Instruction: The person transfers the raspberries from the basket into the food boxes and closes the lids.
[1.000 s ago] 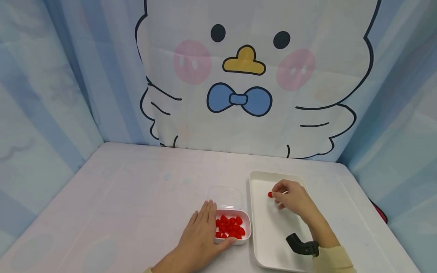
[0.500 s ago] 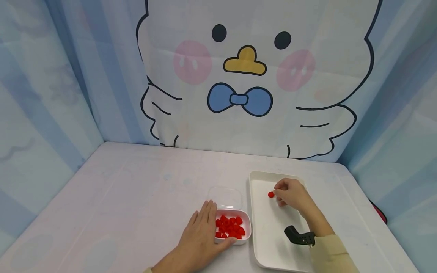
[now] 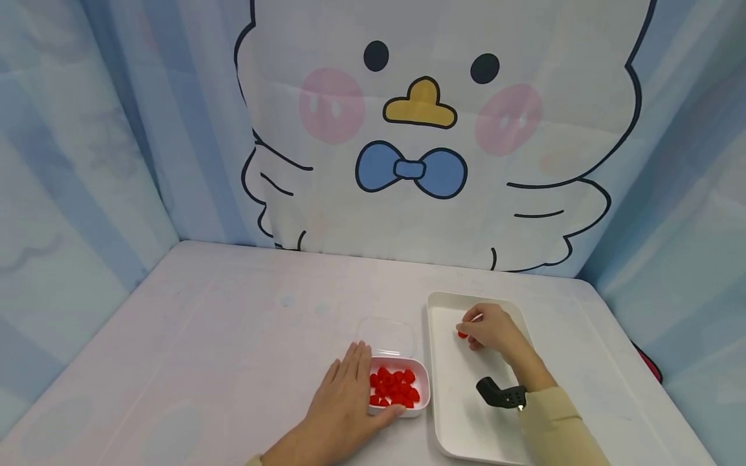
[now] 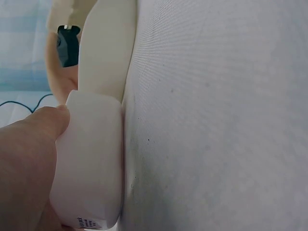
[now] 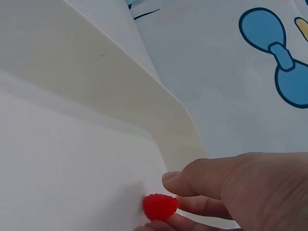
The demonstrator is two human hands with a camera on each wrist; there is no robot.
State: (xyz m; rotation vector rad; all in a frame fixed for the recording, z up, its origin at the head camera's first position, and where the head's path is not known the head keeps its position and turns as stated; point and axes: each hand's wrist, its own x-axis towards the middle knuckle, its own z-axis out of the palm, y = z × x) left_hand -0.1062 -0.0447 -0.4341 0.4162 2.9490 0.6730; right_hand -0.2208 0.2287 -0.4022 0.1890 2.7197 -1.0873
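Observation:
My left hand lies along the left side of a small white box, fingers straight and thumb at its near rim. Several red raspberries lie inside the box. In the left wrist view, the thumb rests on the top edge of the white box. Over the upper part of a white tray, my right hand has its fingers around a single raspberry. That raspberry sits among the fingertips in the right wrist view, low over the tray floor, with the thumb just above it.
Behind the box stands a clear, raised lid. The tray's raised wall surrounds its floor, and its left side stands close to the box. A printed cloth hangs behind the table.
The right hand first held the raspberry, drew slightly right of it, and now has come back left over it. The left hand and box have stayed in place.

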